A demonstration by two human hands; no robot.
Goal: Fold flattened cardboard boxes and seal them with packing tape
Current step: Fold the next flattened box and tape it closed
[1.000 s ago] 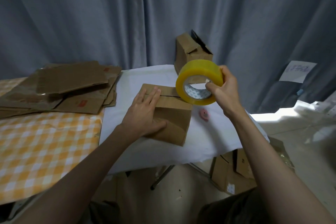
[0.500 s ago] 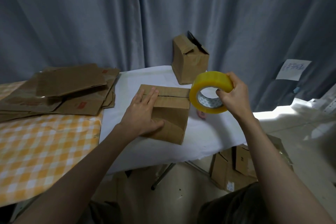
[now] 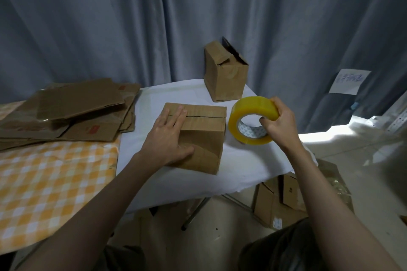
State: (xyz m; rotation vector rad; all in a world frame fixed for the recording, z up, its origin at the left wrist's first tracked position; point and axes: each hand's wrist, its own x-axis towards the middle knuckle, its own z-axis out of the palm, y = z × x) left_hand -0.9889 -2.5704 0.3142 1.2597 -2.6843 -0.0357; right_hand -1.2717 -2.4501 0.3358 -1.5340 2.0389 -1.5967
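Note:
A folded brown cardboard box (image 3: 204, 136) stands on the white-covered table (image 3: 242, 160), its two top flaps meeting along a dark seam. My left hand (image 3: 167, 136) lies on the box's left side, fingers straight across the seam and thumb against the front face. Just right of the box, my right hand (image 3: 278, 123) grips a yellow roll of packing tape (image 3: 253, 114), with fingers hooked through the core. The roll hovers slightly above the table, near the box's right edge.
A second folded box (image 3: 224, 75) stands at the table's back, against the grey curtain. Several flattened cardboard boxes (image 3: 72, 112) are piled at the left, partly on an orange checked cloth (image 3: 50, 178). More cardboard pieces (image 3: 277, 200) lie on the floor below right.
My right hand has carried the tape roll down and to the right, from above the box to beside its right edge. My left hand has stayed on the box.

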